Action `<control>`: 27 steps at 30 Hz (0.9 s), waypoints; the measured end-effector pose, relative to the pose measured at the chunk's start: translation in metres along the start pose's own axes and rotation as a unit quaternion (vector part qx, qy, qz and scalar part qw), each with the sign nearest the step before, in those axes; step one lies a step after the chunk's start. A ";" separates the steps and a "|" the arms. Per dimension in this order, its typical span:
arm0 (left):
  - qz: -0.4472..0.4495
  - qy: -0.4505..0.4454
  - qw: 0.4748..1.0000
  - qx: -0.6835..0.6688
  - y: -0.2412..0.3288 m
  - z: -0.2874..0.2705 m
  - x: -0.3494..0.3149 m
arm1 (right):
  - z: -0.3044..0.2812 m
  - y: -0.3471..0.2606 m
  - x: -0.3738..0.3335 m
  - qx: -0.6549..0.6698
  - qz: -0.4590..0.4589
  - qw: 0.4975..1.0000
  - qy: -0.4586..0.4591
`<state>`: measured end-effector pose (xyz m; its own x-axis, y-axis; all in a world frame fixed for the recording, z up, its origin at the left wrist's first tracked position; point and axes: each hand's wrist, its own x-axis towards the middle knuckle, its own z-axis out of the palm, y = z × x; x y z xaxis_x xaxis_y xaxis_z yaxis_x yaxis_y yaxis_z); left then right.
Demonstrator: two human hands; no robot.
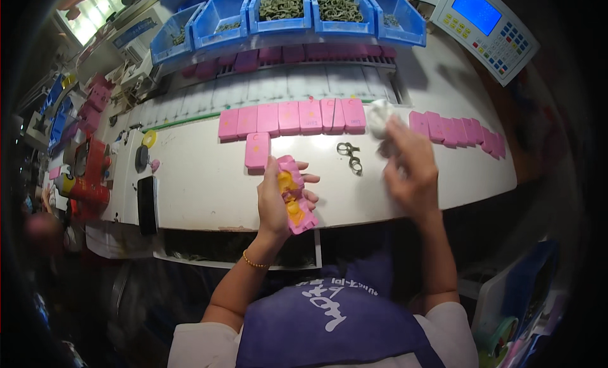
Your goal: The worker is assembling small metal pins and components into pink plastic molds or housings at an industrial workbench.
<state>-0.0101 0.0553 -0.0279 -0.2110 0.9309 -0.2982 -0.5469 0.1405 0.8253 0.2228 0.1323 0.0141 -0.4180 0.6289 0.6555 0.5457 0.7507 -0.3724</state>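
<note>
In my left hand [272, 203] lies a pink rubber mold [304, 222], opened up, with yellow-orange hollows facing me. The thumb presses its near edge while the fingers spread out behind it. My right hand [415, 171], partly blurred, grips a white cloth bundle [380, 116] over the table. Between the hands, a dark olive piece with several ring loops [351, 158] rests on the white table. A single pink block [256, 151] sits just beyond my left hand, touching a row of similar pink blocks [278, 118].
Another row of pink blocks [451, 130] leans at the right. Blue bins [280, 27] with olive-green pieces stand along the back, beside a keypad device with a blue screen [484, 29]. A black phone [147, 205] and a yellow tape roll [149, 139] lie at the left.
</note>
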 end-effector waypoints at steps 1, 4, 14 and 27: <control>-0.017 -0.018 1.000 -0.001 -0.001 0.000 -0.001 | 0.000 -0.024 -0.004 0.042 -0.067 0.997 0.006; -0.006 -0.022 0.999 0.023 0.002 0.015 -0.008 | 0.020 -0.070 -0.010 0.132 -0.130 0.976 -0.111; 0.065 -0.019 0.996 0.063 0.000 0.010 -0.021 | 0.026 -0.070 -0.005 0.164 -0.073 0.961 -0.209; 0.162 -0.003 0.978 0.132 -0.003 0.008 -0.025 | 0.018 -0.089 -0.043 0.273 0.058 0.909 -0.311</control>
<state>0.0035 0.0342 -0.0187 -0.3324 0.9431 0.0015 -0.2239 -0.0804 0.9713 0.1790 0.0419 0.0076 -0.8027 0.5757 0.1557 0.2426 0.5536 -0.7967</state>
